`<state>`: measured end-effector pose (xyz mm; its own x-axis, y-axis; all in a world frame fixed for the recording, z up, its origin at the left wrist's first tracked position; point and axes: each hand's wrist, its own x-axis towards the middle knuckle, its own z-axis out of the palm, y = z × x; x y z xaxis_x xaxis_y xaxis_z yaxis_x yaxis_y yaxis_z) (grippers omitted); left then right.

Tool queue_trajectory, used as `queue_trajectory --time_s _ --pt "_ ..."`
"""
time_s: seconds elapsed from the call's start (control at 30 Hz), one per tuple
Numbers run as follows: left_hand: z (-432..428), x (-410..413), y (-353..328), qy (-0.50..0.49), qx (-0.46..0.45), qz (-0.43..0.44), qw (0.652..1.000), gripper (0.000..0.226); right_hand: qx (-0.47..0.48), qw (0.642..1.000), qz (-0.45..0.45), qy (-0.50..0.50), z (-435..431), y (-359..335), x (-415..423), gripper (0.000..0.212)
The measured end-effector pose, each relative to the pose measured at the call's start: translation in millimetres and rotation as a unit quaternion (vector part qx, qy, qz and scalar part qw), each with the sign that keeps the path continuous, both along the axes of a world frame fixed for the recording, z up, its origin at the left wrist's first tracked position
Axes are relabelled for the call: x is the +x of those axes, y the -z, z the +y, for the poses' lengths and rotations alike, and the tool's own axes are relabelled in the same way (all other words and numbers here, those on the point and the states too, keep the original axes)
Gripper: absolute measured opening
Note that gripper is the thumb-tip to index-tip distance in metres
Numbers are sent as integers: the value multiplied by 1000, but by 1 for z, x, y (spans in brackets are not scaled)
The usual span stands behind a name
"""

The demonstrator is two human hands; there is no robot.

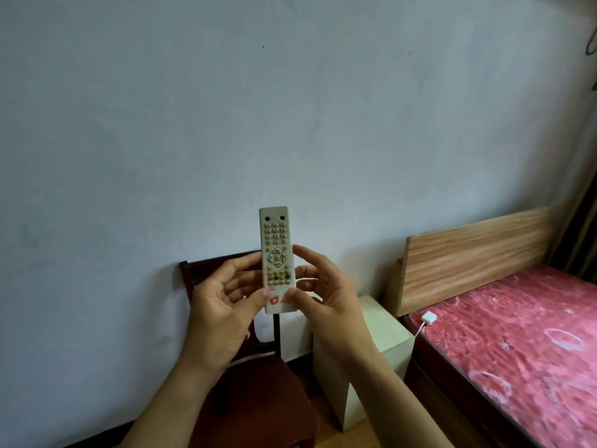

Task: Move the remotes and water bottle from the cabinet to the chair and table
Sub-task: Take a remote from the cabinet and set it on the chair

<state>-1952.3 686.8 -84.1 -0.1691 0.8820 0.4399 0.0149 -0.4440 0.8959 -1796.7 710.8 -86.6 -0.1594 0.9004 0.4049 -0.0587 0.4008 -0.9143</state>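
Hands up and busy: the left hand (216, 312) and the right hand (326, 295) both have curled fingers round the lower half of one remote (276, 234), left thumb pinching its lower left edge, right thumb pressed on its face by the red logo. Behind it all, a plain pale wall (290, 108) fills most of the view. Off to the right, a bed (517, 334) with a red patterned cover, and a light wooden headboard (468, 253) at its far end. Below the hands, a dark wooden chair (265, 392) stands against the wall. Between chair and bed sits a pale box-shaped stand (384, 331). The remote is held upright in the air above the chair, buttons facing the camera, its top end free. Smallest of all, a white plug (429, 317) lies on the bed's near corner.
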Motion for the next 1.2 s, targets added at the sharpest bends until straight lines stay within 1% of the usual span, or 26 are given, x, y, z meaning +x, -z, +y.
queue_trajectory --time_s 0.2,0.37,0.47,0.6,0.77,0.93,1.07,1.2 --pt "74 7 15 -30 -19 -15 999 47 -14 999 -33 -11 81 5 7 59" --pt "138 -10 32 -33 -28 -20 999 47 -34 998 -46 0 148 22 -12 60" --pt "179 -36 47 -38 -34 -25 998 47 -43 998 -52 -2 186 34 -38 60" --pt "242 -79 67 -18 -51 -44 998 46 -64 996 -62 15 243 45 -82 59" --pt "304 -125 93 -31 -73 -71 994 46 -85 991 -100 1 308 60 -128 59" --pt "340 -151 119 -46 -105 -66 991 48 -91 986 -142 -14 358 89 -153 60" --pt "367 -154 136 -65 -128 -42 989 48 -105 986 -129 -31 391 116 -158 61" --pt "392 -150 167 -88 -166 -13 982 49 -137 981 -125 -57 424 157 -154 61"
